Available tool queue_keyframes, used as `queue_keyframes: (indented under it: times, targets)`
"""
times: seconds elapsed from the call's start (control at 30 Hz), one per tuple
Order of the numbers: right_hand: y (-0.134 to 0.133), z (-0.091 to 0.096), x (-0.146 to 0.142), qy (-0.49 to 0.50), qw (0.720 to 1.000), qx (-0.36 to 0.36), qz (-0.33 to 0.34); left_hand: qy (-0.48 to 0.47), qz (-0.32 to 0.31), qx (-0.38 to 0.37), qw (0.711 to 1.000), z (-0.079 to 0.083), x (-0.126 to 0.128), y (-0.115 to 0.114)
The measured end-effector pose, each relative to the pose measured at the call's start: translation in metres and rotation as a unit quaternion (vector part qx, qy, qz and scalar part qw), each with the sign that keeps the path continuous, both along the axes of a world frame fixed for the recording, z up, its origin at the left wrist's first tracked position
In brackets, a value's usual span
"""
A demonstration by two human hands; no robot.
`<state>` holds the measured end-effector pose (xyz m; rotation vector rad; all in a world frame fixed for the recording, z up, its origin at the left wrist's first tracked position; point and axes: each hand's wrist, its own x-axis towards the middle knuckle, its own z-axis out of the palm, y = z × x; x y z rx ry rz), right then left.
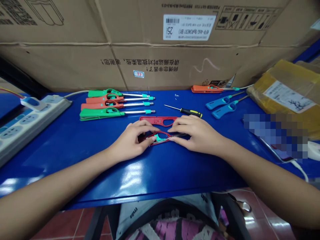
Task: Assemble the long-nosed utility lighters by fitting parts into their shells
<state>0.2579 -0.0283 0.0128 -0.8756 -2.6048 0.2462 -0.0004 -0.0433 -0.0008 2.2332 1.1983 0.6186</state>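
Note:
Both my hands rest on a red lighter body with a teal trigger, lying on the blue table. My left hand pinches its handle end, fingers curled round it. My right hand presses on the other end, where a thin metal tube shows under the fingers. Just behind lies a separate red shell half. A yellow-and-black screwdriver lies beyond my right hand.
Several green and red long lighters lie in a row at the back left. An orange lighter and two blue ones lie at the back right. A power strip sits left, cardboard boxes behind, a yellow parcel right.

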Motion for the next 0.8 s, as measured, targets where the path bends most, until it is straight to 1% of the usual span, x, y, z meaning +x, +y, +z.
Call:
queue_keyframes:
  times: [0.13, 0.2, 0.27, 0.4, 0.6, 0.67, 0.8]
  targets:
    - [0.0, -0.01, -0.01, 0.108, 0.989, -0.096, -0.008, 0.013, -0.003, 0.008, 1.0, -0.001, 0.0, -0.001]
    - [0.0, -0.013, -0.013, 0.129, 0.982, -0.139, -0.011, 0.015, -0.008, 0.015, 1.0, 0.0, 0.0, -0.002]
    - [0.0, -0.015, -0.014, 0.133, 0.978, -0.162, -0.011, 0.02, -0.013, 0.022, 0.999, 0.0, 0.001, -0.003]
    - [0.001, -0.015, -0.014, 0.13, 0.98, -0.153, 0.004, 0.031, -0.019, 0.038, 0.999, 0.001, 0.002, -0.004]
    - [0.0, -0.015, -0.015, 0.117, 0.985, -0.124, 0.026, 0.034, -0.027, 0.036, 0.998, 0.002, 0.003, -0.005]
    - [-0.001, -0.015, -0.016, 0.125, 0.983, -0.13, 0.024, 0.032, -0.028, 0.036, 0.998, 0.002, 0.003, -0.005]
    - [-0.003, -0.015, -0.018, 0.157, 0.974, -0.166, 0.014, 0.026, -0.027, 0.03, 0.999, 0.002, 0.003, -0.004]
